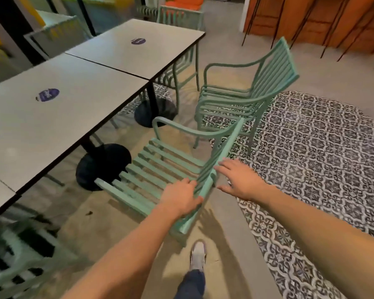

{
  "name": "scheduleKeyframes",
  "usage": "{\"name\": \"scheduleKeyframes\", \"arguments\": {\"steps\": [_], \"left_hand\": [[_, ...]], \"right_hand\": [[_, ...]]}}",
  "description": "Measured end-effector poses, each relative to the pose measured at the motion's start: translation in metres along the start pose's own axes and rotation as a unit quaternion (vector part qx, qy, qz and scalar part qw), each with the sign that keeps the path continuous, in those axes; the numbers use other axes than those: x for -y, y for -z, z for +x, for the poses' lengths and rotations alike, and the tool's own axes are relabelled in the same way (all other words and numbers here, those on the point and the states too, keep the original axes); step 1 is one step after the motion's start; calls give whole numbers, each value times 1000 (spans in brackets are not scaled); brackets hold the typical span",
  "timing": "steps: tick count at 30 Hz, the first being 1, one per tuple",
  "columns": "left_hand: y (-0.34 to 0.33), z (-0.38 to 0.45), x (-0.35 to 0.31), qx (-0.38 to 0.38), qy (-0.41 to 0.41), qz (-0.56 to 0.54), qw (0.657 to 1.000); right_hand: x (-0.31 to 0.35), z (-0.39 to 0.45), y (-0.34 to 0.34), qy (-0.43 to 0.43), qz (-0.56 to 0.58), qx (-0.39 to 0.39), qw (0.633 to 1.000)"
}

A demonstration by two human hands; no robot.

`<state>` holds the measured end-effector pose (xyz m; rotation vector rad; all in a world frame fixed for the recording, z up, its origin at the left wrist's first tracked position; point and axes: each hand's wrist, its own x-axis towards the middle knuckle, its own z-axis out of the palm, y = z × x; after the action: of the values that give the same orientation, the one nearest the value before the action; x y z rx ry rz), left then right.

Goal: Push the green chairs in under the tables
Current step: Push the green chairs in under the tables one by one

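At near table edge, head view: nearest green chair (160, 169) angled to the grey table (58, 117), seat front just short of the black pedestal base (104, 167), not yet under the top. Left hand (181, 199) gripping the backrest top rail, fingers curled over the slats. Right hand (240, 180) spread wide, fingers straight, touching or just off the rail's far end; contact not resolvable. Second green chair (246, 93) beside the far table (138, 46), well out on the patterned tile floor (311, 158), turned partly away from the table edge. Third chair (179, 17) at the far table's end. Another green chair (20, 260) at lower left, blurred. Shoe (198, 255) just behind the nearest chair's rear leg.

Risks, judged: armrest (181, 128) catching the table edge if armrest height exceeds underside clearance; front legs striking the pedestal base given the skewed heading; one-handed push likely to swing the chair further off line; foot close enough to be clipped by the rear leg.
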<state>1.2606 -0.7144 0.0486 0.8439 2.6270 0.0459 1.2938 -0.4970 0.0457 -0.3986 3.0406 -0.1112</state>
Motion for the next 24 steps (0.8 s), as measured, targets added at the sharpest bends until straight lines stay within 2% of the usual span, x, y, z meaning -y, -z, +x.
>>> {"name": "scheduleKeyframes", "arguments": {"steps": [6,13,15,19,24], "left_hand": [[4,77,-6,31,-7,32,999],[-6,110,-15,77,30,-49,995],[-2,117,-18,110,58,-59,990],[-5,120,-33,154,163,-122,967],[-36,100,-63,75,274,-177,942]], "right_hand": [[-66,47,-5,42,-28,59,997],[-117,99,-17,130,-26,116,984],[-132,117,-19,160,-14,139,977],[-155,142,-21,245,-6,163,956],[-183,154,-24,284,-52,185,939]]}}
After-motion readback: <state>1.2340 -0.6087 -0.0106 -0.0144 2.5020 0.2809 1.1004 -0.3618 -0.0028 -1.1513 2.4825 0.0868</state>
